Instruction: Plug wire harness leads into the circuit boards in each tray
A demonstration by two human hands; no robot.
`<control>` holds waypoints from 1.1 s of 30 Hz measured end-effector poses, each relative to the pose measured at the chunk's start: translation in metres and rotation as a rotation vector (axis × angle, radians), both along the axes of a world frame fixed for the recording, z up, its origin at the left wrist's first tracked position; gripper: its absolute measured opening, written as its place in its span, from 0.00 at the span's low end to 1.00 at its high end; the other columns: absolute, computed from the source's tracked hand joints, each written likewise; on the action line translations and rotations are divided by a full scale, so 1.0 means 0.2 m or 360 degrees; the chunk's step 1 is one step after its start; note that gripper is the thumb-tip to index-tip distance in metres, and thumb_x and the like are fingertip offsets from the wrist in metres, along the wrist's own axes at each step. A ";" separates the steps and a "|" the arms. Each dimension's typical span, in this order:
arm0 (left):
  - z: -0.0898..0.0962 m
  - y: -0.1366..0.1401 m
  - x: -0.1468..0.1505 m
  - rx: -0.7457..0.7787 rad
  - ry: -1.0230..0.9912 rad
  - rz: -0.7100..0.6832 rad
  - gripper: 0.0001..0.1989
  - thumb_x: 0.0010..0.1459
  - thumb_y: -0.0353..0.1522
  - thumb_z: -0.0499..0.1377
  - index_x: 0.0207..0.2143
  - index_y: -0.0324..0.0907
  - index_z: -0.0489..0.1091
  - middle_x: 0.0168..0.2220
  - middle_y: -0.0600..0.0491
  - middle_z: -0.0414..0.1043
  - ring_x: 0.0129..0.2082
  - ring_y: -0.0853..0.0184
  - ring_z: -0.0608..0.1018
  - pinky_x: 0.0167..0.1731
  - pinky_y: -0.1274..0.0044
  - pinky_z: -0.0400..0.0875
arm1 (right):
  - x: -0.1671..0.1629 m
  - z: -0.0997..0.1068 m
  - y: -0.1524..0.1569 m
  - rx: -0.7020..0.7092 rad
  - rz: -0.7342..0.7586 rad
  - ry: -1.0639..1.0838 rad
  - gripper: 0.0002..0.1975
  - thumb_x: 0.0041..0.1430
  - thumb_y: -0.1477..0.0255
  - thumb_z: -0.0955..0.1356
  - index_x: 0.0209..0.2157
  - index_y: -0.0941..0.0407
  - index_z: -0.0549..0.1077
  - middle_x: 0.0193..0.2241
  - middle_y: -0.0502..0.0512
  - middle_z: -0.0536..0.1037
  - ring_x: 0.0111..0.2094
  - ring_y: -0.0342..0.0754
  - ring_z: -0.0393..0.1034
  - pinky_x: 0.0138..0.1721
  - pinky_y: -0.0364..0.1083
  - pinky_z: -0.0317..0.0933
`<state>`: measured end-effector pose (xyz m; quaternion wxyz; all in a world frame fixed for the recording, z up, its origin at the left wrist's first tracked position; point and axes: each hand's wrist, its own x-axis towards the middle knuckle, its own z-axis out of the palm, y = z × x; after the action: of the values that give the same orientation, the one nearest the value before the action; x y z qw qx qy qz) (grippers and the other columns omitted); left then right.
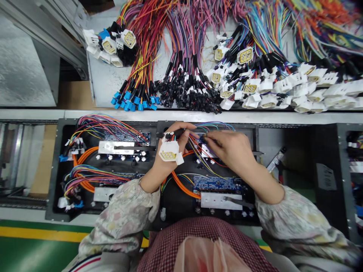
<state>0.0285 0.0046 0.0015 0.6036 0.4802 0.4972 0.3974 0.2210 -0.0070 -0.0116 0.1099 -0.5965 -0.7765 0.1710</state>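
Observation:
My left hand point(159, 163), palm turned up, is closed around the black-sleeved end of a wire harness point(179, 133). Its white multi-pin connector point(169, 150) with a yellow face hangs over the palm, and smaller plugs stick out beside it. My right hand point(234, 148) pinches near the upper right circuit board point(200, 139). Thin coloured wires run from the harness towards those fingertips; what exactly they grip is hidden. Below lies another blue circuit board point(221, 183) with a silver metal plate point(221, 200).
Bundled wire harnesses point(187, 56) with blue, black and white plugs cover the shelf at the back. Wired boards point(126, 138) fill the left half of the black tray point(53, 181). Thick orange cables point(183, 185) curve between boards. A pen-like tool point(275, 159) rests on the right.

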 end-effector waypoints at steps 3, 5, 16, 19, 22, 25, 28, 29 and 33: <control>0.00 0.00 0.00 0.0004 0.0003 0.0029 0.06 0.64 0.36 0.59 0.40 0.43 0.72 0.34 0.51 0.79 0.25 0.71 0.79 0.19 0.82 0.72 | 0.00 0.07 -0.03 0.0140 -0.0071 -0.0035 0.15 0.65 0.64 0.63 0.39 0.53 0.80 0.29 0.55 0.81 0.30 0.49 0.73 0.29 0.46 0.57; 0.00 0.00 0.00 -0.0005 -0.0011 0.0046 0.06 0.64 0.35 0.59 0.40 0.43 0.72 0.34 0.51 0.78 0.25 0.71 0.79 0.19 0.83 0.71 | 0.00 0.13 -0.06 0.0205 -0.0034 -0.0025 0.14 0.65 0.62 0.64 0.37 0.53 0.80 0.29 0.55 0.81 0.31 0.49 0.74 0.29 0.46 0.57; -0.01 0.00 -0.01 -0.0070 -0.0066 0.0042 0.09 0.62 0.38 0.61 0.42 0.44 0.72 0.35 0.52 0.76 0.33 0.66 0.81 0.21 0.81 0.78 | -0.06 0.00 0.02 -0.0050 0.0025 0.0127 0.15 0.67 0.67 0.60 0.35 0.54 0.77 0.27 0.53 0.79 0.25 0.46 0.70 0.28 0.46 0.53; -0.01 0.00 -0.01 -0.0063 -0.0069 0.0032 0.08 0.62 0.38 0.61 0.41 0.44 0.72 0.35 0.52 0.77 0.32 0.66 0.82 0.21 0.81 0.78 | -0.07 0.00 0.03 -0.0050 -0.0005 0.0104 0.15 0.66 0.67 0.60 0.34 0.54 0.77 0.24 0.52 0.78 0.23 0.45 0.67 0.27 0.46 0.51; -0.01 0.00 0.00 -0.0054 -0.0084 0.0020 0.07 0.63 0.37 0.60 0.41 0.44 0.71 0.34 0.52 0.77 0.31 0.67 0.82 0.21 0.81 0.77 | -0.07 -0.01 0.03 -0.0039 -0.0013 0.0121 0.15 0.66 0.66 0.60 0.35 0.54 0.77 0.25 0.53 0.78 0.24 0.45 0.68 0.28 0.46 0.51; -0.01 0.00 0.00 -0.0024 -0.0082 0.0022 0.09 0.62 0.38 0.61 0.41 0.44 0.72 0.35 0.52 0.77 0.31 0.67 0.82 0.21 0.81 0.77 | -0.07 -0.01 0.04 -0.0048 0.0023 0.0091 0.15 0.66 0.67 0.61 0.33 0.54 0.77 0.25 0.52 0.78 0.24 0.46 0.68 0.28 0.46 0.50; -0.01 0.00 -0.01 0.0008 -0.0018 0.0037 0.10 0.62 0.39 0.61 0.42 0.44 0.72 0.35 0.51 0.79 0.32 0.67 0.82 0.21 0.81 0.77 | -0.07 0.01 0.04 -0.0035 0.0063 -0.0009 0.14 0.65 0.68 0.62 0.31 0.53 0.78 0.25 0.53 0.79 0.24 0.46 0.69 0.27 0.46 0.48; -0.02 0.01 -0.01 0.0021 0.0012 0.0044 0.10 0.62 0.39 0.61 0.41 0.44 0.73 0.35 0.51 0.79 0.31 0.67 0.82 0.21 0.81 0.77 | -0.06 0.04 0.04 -0.0011 0.0049 -0.0032 0.14 0.65 0.67 0.63 0.32 0.53 0.78 0.26 0.53 0.79 0.25 0.47 0.69 0.26 0.46 0.48; -0.02 0.01 -0.01 0.0061 0.0041 0.0072 0.09 0.62 0.38 0.61 0.40 0.44 0.74 0.32 0.52 0.80 0.28 0.69 0.80 0.19 0.82 0.71 | 0.01 0.16 -0.07 0.0071 -0.0044 -0.0065 0.15 0.64 0.60 0.64 0.41 0.53 0.78 0.25 0.52 0.79 0.24 0.46 0.70 0.26 0.45 0.49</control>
<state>0.0274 0.0069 -0.0031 0.5787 0.4853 0.5080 0.4142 0.2221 -0.0210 0.0196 0.1096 -0.6079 -0.7738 0.1401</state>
